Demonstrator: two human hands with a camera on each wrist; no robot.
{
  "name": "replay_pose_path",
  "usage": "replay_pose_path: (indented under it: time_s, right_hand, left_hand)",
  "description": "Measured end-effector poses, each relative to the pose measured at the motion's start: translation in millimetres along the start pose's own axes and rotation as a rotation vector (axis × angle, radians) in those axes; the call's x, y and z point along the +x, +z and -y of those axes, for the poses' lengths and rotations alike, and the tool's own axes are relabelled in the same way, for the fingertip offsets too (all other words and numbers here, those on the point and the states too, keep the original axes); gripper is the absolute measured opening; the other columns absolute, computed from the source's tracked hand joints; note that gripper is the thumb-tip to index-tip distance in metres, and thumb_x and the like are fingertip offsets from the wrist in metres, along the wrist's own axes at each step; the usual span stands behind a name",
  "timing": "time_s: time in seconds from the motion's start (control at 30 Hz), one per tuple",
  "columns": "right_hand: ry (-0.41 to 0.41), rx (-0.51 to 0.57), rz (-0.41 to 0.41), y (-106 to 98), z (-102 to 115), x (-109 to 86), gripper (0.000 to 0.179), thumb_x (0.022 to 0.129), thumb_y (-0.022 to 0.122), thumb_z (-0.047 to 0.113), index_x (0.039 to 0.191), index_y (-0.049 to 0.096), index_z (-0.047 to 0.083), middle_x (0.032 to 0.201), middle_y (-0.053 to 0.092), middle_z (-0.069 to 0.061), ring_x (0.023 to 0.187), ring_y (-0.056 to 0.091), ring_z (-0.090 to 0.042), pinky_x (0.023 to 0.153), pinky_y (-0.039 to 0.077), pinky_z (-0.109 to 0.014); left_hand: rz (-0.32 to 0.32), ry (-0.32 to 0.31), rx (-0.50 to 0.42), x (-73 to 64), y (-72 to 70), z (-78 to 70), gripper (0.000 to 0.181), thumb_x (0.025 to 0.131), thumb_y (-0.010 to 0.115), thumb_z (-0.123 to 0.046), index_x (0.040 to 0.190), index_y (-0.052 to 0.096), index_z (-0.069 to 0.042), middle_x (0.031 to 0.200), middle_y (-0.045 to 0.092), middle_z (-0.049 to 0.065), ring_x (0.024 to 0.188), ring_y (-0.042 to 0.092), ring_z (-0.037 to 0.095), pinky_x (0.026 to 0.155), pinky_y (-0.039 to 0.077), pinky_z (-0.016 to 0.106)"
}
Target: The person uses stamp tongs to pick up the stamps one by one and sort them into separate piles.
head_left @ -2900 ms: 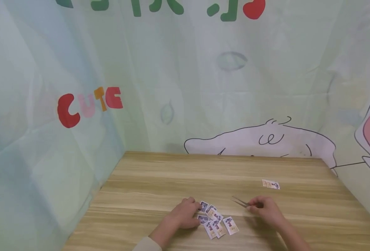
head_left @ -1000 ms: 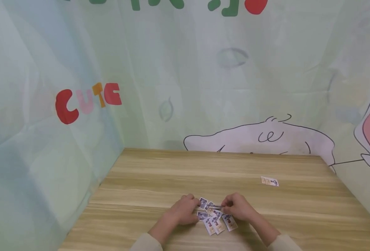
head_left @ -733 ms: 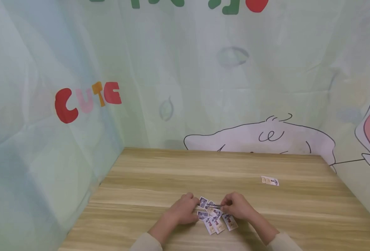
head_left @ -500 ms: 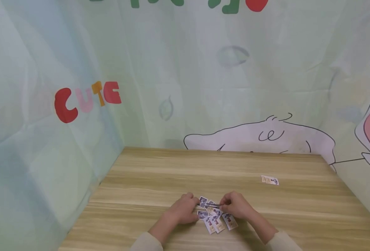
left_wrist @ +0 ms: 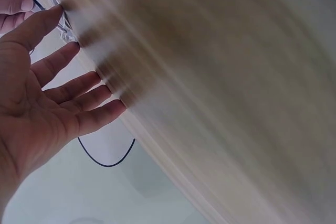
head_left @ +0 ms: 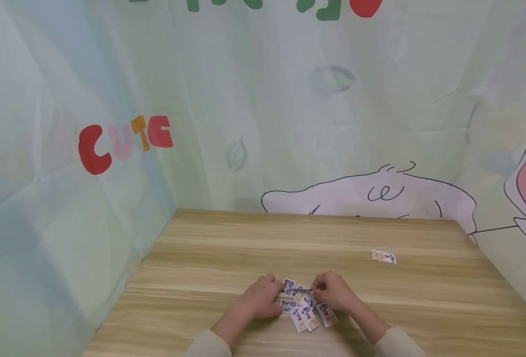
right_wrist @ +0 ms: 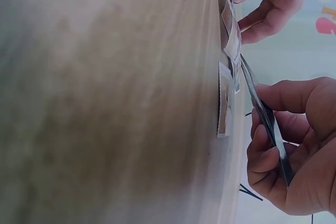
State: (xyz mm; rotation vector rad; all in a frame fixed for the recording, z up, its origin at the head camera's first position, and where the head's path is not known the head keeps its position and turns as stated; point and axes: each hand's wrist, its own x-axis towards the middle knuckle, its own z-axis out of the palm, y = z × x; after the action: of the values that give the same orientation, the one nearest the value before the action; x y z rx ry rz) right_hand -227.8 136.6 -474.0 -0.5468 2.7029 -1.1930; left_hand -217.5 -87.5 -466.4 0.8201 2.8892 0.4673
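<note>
Several small stamps with printed pictures lie in an overlapping cluster on the wooden table. The left hand rests at the cluster's left side, its fingers spread and fairly straight in the left wrist view, fingertips on the table, thumb and forefinger by the leftmost stamps. From the right, the right hand pinches a pair of metal tweezers between thumb and fingers. The tweezers' tips reach over the upper stamps; whether they grasp one cannot be told. A separate stamp lies nearest the right wrist camera.
Two overlapping stamps lie apart at the back right of the table. A printed cloth backdrop stands behind the table's far edge and along its left side.
The right hand has brought the tweezers leftward from beside the cluster to over the upper stamps. Most recently the tweezers' arms have come closer together. The left hand has stayed nearly still.
</note>
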Motion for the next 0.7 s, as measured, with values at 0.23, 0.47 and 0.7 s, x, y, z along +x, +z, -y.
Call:
replay_pose_path:
  time_s: [0.23,0.47,0.7]
  right_hand:
    - [-0.001,0.039,0.001,1.1,-2.2,0.8,0.009,0.077,0.061,-0.003,0.075,0.064,0.005,0.068,0.057,0.002,0.063,0.052,-0.014,0.058,0.047,-0.027]
    - [0.014,0.096,-0.010,-2.7,0.4,-1.4,0.009,0.077,0.060,-0.005,0.077,0.064,0.003,0.069,0.058,0.001,0.064,0.053,-0.015,0.060,0.048,-0.030]
    - [-0.008,0.110,-0.029,-2.6,1.1,-5.8,0.009,0.078,0.060,-0.005,0.077,0.064,0.003,0.068,0.057,0.001,0.063,0.053,-0.015,0.058,0.047,-0.027]
  left_hand:
    - [0.001,0.001,-0.006,-0.4,0.1,0.4,0.047,0.071,0.073,-0.027,0.113,0.063,-0.007,0.101,0.053,0.005,0.092,0.050,0.021,0.081,0.046,0.035]
    - [0.035,-0.005,-0.053,-5.6,-1.5,-3.5,0.052,0.072,0.074,-0.030,0.118,0.062,-0.008,0.114,0.054,0.011,0.100,0.053,0.025,0.085,0.046,0.039]
    - [0.018,-0.021,-0.064,-13.7,-5.3,-9.1,0.052,0.073,0.073,-0.030,0.119,0.061,-0.010,0.119,0.052,0.013,0.105,0.051,0.027,0.087,0.045,0.043]
